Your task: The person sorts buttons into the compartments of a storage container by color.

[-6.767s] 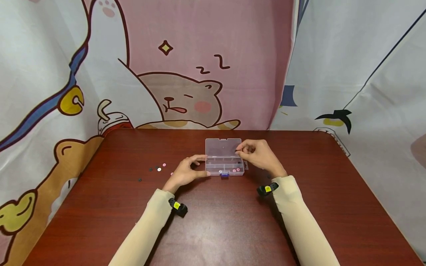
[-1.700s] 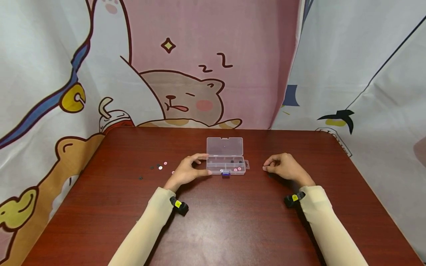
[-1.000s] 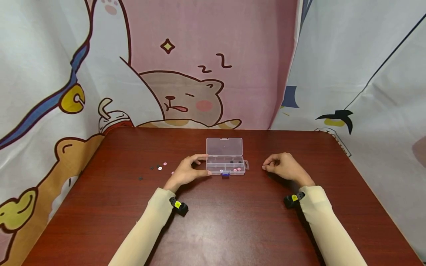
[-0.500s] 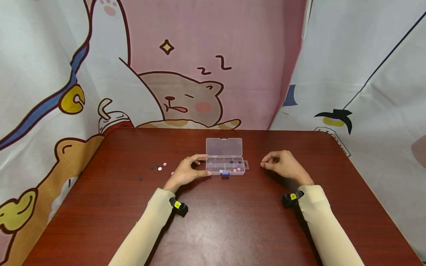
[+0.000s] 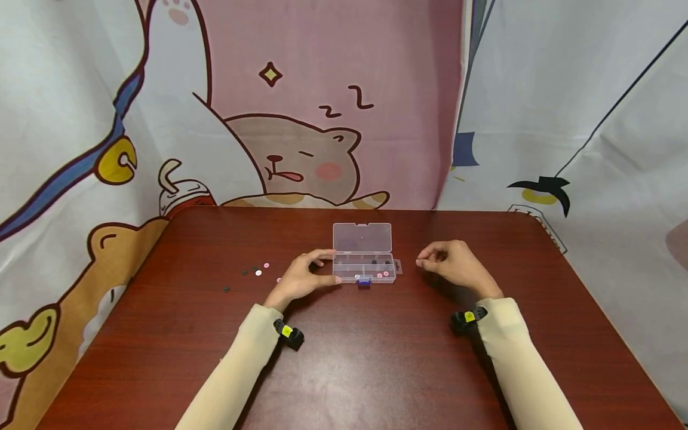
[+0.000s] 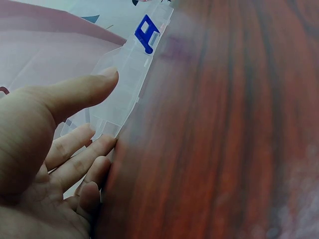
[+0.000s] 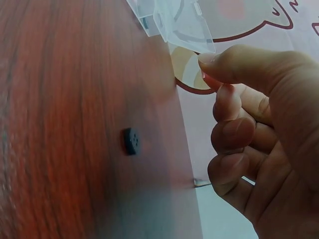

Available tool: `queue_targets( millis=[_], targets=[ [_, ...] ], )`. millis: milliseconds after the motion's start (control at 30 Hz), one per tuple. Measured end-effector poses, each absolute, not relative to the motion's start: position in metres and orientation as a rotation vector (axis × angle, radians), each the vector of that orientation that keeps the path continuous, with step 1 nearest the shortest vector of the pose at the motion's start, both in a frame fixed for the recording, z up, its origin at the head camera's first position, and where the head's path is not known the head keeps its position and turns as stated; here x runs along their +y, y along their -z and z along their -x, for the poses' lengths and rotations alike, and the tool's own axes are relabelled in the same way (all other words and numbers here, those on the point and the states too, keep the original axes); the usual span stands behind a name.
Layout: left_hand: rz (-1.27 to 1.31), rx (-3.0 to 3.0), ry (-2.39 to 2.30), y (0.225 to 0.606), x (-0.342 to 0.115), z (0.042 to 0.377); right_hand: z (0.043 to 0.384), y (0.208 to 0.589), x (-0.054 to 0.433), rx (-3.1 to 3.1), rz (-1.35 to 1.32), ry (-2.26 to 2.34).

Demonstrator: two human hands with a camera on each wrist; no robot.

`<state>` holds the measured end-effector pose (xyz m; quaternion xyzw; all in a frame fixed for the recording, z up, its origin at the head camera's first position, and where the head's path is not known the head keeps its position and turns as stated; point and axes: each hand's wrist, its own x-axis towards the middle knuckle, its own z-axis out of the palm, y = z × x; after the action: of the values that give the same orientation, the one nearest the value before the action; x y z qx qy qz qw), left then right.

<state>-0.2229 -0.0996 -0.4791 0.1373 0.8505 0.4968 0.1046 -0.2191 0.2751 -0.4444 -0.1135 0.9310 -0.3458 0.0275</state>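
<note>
A clear plastic compartment box [image 5: 344, 267] stands with its lid [image 5: 362, 237] raised and its blue latch [image 6: 147, 34] at the front. Black buttons lie in its rear compartments; pink buttons [image 5: 383, 274] and a white one are in the front. My left hand [image 5: 298, 278] holds the box's left end, thumb at the front corner and forefinger near the hinge. Right of the box, my right hand [image 5: 454, 263] pinches a small pink button [image 7: 204, 75] between thumb and forefinger, mostly hidden by the fingertips. A black button [image 7: 131, 141] lies on the table near that hand.
Left of my left hand, several loose buttons are scattered: black [image 5: 226, 289], white [image 5: 258, 273] and pink [image 5: 266, 265]. One more pink button [image 5: 279, 279] is partly behind the hand. A printed cloth [image 5: 408, 119] hangs behind the brown table [image 5: 344, 358].
My right hand went from over the box to the table at its right, paused there, and now drifts up and back left, pinching the pink button. My left hand stays on the box.
</note>
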Motion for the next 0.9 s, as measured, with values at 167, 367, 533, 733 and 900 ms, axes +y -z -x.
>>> queue_targets(
  millis=[167,367,533,733,900],
  targets=[
    [-0.4,2.504,-1.464,0.479,-0.1,0.223,0.218,0.442,0.27,2.869,0.371,1.101],
    [-0.401,2.505,-1.464,0.479,-0.1,0.222,0.218,0.439,0.265,2.877,0.396,1.113],
    [-0.4,2.508,-1.462,0.476,-0.099,0.222,0.219,0.438,0.261,2.89,0.412,1.113],
    [-0.404,2.505,-1.462,0.476,-0.1,0.222,0.218,0.436,0.255,2.885,0.417,1.127],
    [-0.408,2.502,-1.465,0.477,-0.1,0.222,0.218,0.435,0.251,2.884,0.42,1.138]
  ],
)
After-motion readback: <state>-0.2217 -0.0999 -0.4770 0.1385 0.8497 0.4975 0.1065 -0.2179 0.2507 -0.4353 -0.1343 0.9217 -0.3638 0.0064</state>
